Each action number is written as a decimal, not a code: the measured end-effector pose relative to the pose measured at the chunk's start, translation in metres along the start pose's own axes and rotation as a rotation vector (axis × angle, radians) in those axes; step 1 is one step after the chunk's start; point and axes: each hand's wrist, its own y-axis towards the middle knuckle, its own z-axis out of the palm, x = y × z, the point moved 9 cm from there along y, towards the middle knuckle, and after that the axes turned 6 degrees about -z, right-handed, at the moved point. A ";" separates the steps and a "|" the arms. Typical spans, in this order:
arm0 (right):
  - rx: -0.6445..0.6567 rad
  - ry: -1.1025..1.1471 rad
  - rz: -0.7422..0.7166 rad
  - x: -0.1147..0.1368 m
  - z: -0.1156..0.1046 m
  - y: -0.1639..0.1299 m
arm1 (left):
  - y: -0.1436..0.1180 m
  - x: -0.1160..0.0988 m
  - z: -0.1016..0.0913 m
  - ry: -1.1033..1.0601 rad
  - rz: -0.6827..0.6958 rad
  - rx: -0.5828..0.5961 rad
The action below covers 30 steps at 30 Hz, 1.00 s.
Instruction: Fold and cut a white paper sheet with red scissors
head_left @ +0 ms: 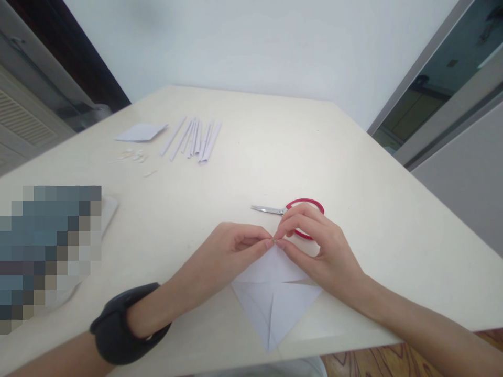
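Pinching the top corner of a folded white paper [275, 293], both hands meet just below the centre of the frame. The left hand [230, 251] comes in from the lower left, its thumb and forefinger pressed together on the paper's upper tip. The right hand [318, 251] comes in from the lower right, its thumb and forefinger likewise closed on the same tip, so that the fingers [283, 242] of the two hands touch or very nearly touch at that point. The remaining fingers of both hands are curled loosely.

The paper lies flat on the table [373, 199], near its front edge in the lower centre of the frame. It shows a diamond-like outline with crease lines crossing it, and its lower point reaches almost to the table's edge.

A black band [118, 324] sits on the left wrist, at the lower left.

Scissors with red handles [293, 209] lie on the table just behind the right hand; the blades point toward the left of the frame, and the hand partly covers the handle loop.

In the upper left of the frame, well apart from the hands, lies a row of narrow white paper strips [194, 139], a flat white sheet [141, 132] beside them, and small paper scraps [133, 156] just below that sheet.

A blurred-out patch occupies the left middle of the frame; what it covers cannot be told.
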 end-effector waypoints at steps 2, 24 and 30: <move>-0.012 -0.013 -0.039 0.003 -0.001 -0.001 | 0.000 -0.001 0.000 -0.020 0.006 0.006; -0.046 -0.375 -0.380 0.033 -0.001 -0.009 | -0.003 0.002 0.007 -0.258 -0.060 0.093; -0.022 -0.156 -0.162 0.014 -0.006 -0.002 | -0.002 0.003 0.003 -0.200 -0.084 0.066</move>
